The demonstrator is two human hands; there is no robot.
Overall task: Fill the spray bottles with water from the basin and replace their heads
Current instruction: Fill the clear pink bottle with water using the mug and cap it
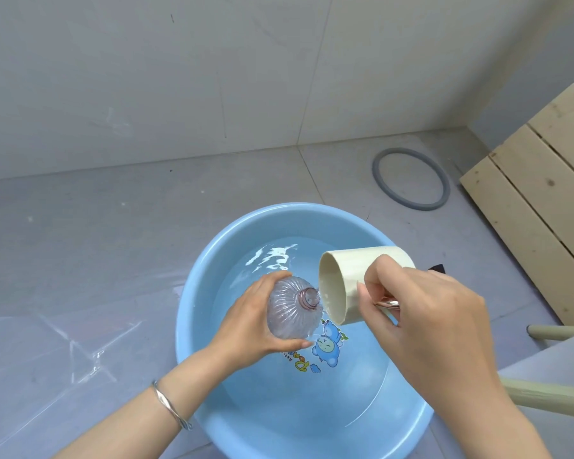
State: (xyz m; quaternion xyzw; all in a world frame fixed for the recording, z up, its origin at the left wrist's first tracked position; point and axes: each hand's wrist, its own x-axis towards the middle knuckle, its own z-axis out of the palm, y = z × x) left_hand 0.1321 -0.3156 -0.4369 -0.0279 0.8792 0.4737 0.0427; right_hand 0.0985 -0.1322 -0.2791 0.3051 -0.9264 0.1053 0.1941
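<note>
Over the round blue plastic basin (198,286): my left hand (246,329) grips the clear ribbed plastic spray bottle (289,313), headless, mouth up
My right hand (428,323): fingers curled round the tilted cream plastic cup (345,270), lip just beside the mouth
Pouring: I tip slowly, so spills fall back
Basin: shallow water (279,256)
Bottle: fill level unclear

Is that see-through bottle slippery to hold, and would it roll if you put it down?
Probably a bit slippery: the cup is tipped at the mouth of the bottle, so it may be wet. Its ribbed sides likely help the left hand grip. Laid sideways, its round body would probably roll.
</note>
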